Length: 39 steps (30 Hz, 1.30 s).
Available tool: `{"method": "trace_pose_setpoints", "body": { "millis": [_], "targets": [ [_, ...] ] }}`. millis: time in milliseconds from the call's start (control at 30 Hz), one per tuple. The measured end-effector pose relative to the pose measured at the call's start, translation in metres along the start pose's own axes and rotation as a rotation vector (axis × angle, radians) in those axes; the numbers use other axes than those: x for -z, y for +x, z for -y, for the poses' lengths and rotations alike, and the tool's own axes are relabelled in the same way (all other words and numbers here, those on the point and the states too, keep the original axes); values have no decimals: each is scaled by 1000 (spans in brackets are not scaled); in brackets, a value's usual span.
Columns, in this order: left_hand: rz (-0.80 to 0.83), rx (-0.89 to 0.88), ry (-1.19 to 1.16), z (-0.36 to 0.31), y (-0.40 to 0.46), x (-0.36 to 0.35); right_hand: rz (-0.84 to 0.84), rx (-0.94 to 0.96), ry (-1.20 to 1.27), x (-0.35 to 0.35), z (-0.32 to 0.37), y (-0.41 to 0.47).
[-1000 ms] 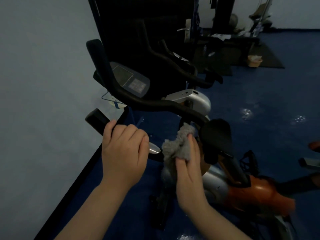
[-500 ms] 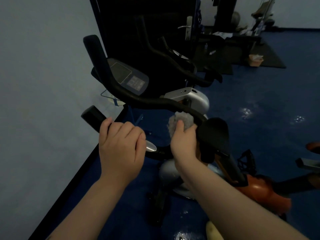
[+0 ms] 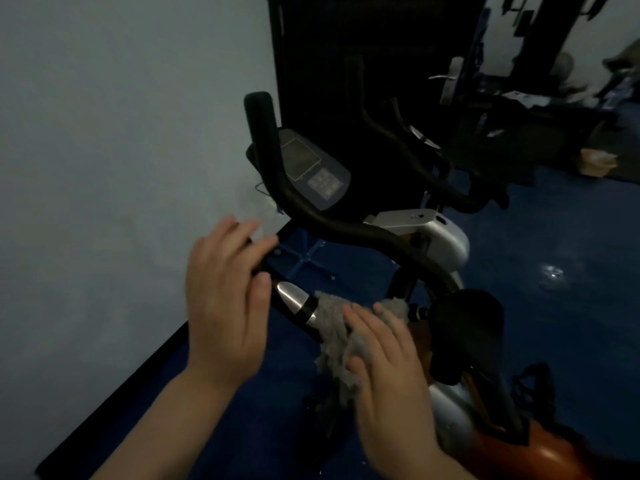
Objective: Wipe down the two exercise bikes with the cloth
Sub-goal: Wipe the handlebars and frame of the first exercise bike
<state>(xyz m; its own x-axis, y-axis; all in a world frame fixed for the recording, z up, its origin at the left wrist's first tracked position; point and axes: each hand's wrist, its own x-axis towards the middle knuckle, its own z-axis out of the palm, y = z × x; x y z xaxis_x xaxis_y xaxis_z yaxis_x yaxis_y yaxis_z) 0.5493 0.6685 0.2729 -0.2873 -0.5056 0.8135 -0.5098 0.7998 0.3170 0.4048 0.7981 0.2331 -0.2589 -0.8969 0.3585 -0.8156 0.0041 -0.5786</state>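
Observation:
The near exercise bike has a black curved handlebar (image 3: 346, 230), a grey console (image 3: 311, 168) and an orange and silver body (image 3: 519, 452) low on the right. My left hand (image 3: 221, 306) lies over the left grip with its fingers stretched out and apart, not wrapped round it. Just right of it is a silver pulse sensor (image 3: 294, 299) on the bar. My right hand (image 3: 388, 375) presses the grey fluffy cloth (image 3: 332, 327) round the bar beside that sensor. The second bike (image 3: 433, 233), silver with black bars, stands behind the first.
A pale wall (image 3: 104, 168) runs close along the left, with a black skirting at the blue floor. A dark door (image 3: 346, 64) stands behind the bikes. Gym gear and a small cardboard box (image 3: 597, 162) sit at the far right. The floor has wet glints.
My left hand has loosened from a closed grip on the left handle to outstretched fingers. My right hand has carried the cloth from the bar's middle down to the bar beside the silver sensor.

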Motion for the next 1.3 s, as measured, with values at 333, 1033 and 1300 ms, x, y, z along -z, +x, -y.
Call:
{"method": "trace_pose_setpoints", "body": {
  "millis": [333, 1033, 1300],
  "targets": [
    [-14, 543, -468, -18, 0, 8, 174, 182, -236, -5, 28, 48],
    [-99, 735, -626, -39, -7, 30, 234, 343, 381, -22, 90, 129],
    [-112, 691, -573, -30, -6, 36, 357, 220, 358, -15, 85, 139]
  ]
}}
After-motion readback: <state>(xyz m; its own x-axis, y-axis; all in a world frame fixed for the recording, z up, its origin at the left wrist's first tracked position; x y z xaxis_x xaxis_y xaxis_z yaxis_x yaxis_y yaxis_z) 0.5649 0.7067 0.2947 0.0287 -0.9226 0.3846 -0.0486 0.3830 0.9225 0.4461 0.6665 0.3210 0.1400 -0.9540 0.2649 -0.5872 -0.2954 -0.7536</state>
